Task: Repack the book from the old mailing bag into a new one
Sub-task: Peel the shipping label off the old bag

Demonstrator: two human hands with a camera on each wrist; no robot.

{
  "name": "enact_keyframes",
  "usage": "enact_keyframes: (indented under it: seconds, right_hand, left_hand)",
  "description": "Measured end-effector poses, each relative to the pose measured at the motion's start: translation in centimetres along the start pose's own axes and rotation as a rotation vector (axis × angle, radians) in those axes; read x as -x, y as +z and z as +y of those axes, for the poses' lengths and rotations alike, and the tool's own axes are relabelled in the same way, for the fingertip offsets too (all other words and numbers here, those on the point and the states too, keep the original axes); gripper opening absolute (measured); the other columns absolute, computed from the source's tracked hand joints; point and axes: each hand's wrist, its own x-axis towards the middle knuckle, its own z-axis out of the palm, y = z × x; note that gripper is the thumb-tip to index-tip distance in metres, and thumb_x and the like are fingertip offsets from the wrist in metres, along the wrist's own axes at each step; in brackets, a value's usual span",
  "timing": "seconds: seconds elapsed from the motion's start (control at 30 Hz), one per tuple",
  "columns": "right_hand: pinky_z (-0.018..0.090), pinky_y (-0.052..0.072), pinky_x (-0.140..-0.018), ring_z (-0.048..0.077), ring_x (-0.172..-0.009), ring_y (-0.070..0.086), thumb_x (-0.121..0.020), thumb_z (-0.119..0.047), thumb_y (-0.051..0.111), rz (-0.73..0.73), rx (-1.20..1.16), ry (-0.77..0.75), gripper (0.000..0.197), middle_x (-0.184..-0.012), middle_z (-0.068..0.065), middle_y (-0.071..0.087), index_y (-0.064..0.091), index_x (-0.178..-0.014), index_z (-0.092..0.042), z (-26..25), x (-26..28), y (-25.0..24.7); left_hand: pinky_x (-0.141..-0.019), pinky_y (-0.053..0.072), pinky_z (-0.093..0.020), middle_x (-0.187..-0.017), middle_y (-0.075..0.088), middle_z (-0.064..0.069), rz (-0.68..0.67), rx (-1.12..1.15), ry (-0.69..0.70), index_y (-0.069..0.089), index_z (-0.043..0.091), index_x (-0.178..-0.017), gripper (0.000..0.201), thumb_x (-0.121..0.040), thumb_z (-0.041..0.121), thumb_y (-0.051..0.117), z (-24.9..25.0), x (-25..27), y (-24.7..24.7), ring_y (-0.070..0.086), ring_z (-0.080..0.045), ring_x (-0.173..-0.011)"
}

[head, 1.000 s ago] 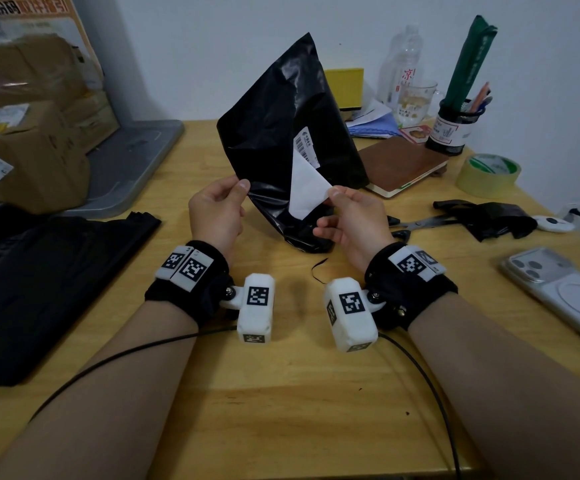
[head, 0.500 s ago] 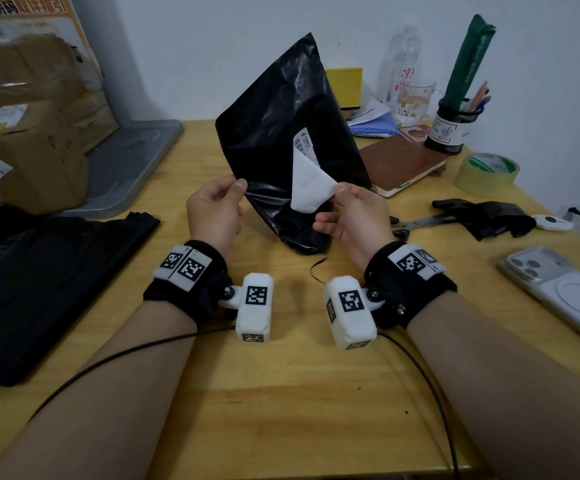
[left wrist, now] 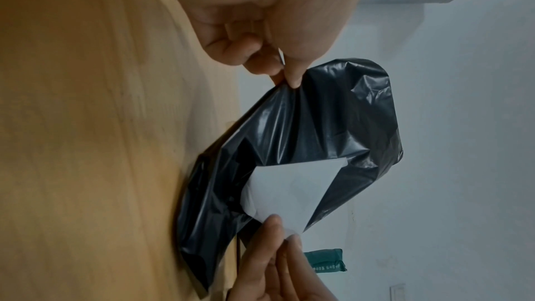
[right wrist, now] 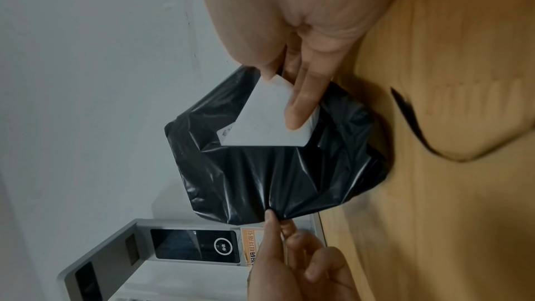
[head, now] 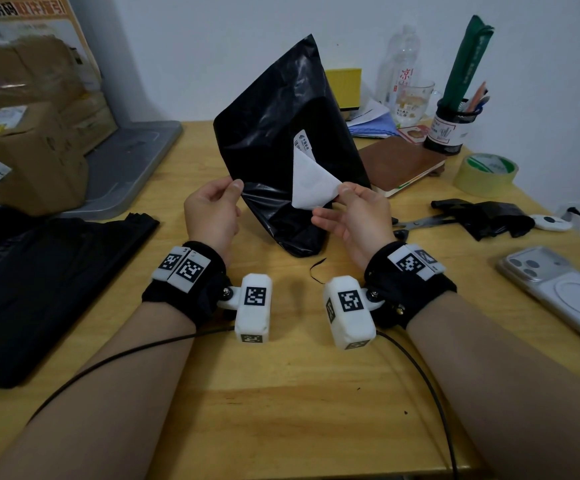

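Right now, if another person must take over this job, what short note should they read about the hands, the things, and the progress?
Left hand: pinches the left edge of the black mailing bag, which stands on its lower end on the wooden table.
Right hand: pinches the loose corner of the white shipping label, half peeled from the bag's front.
Brown book: lies on the table behind the bag; it seems to be the book, already out.
Flat black bags: at the left, probably the new ones.
Scissors: right of the bag.
Left: finish peeling the label, put the book in a new bag, seal it.
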Motion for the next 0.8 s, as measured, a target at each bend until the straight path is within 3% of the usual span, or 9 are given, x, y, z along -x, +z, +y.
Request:
enact_keyframes:
  seconds: [0.17, 0.37, 0.8]
  right_hand:
    - [0.033, 0.06, -0.058, 0.024, -0.061, 0.071, -0.107, -0.012, 0.049, 0.01, -0.009, -0.003, 0.02, -0.124, 0.027, 0.063, 0.054, -0.122, -0.002, -0.06, -0.13, -0.05]
    - [0.033, 0.059, -0.056, 0.022, -0.057, 0.069, -0.107, -0.013, 0.047, 0.023, -0.01, -0.002, 0.015, -0.111, 0.022, 0.063, 0.053, -0.117, -0.004, -0.14, -0.28, -0.2]
    - [0.034, 0.06, -0.057, 0.022, -0.057, 0.067, -0.107, -0.013, 0.047, 0.079, -0.022, -0.019, 0.01, -0.107, 0.019, 0.061, 0.052, -0.111, -0.006, -0.07, -0.5, -0.56]
  left_hand:
    - [-0.044, 0.039, -0.019, -0.083, 0.063, 0.007, 0.008, -0.001, 0.006, 0.067, 0.021, -0.111, 0.017, -0.094, 0.022, 0.066, 0.11, 0.07, -0.03, 0.05, -0.006, -0.06]
    - [-0.045, 0.04, -0.019, -0.082, 0.063, 0.007, 0.033, -0.003, 0.017, 0.067, 0.023, -0.106, 0.012, -0.094, 0.022, 0.065, 0.16, 0.19, 0.02, 0.051, -0.006, -0.06]
    - [-0.046, 0.039, -0.02, -0.079, 0.062, 0.008, 0.042, 0.019, 0.019, 0.065, 0.029, -0.092, 0.009, -0.095, 0.02, 0.064, 0.54, 0.41, -0.05, 0.051, -0.006, -0.059]
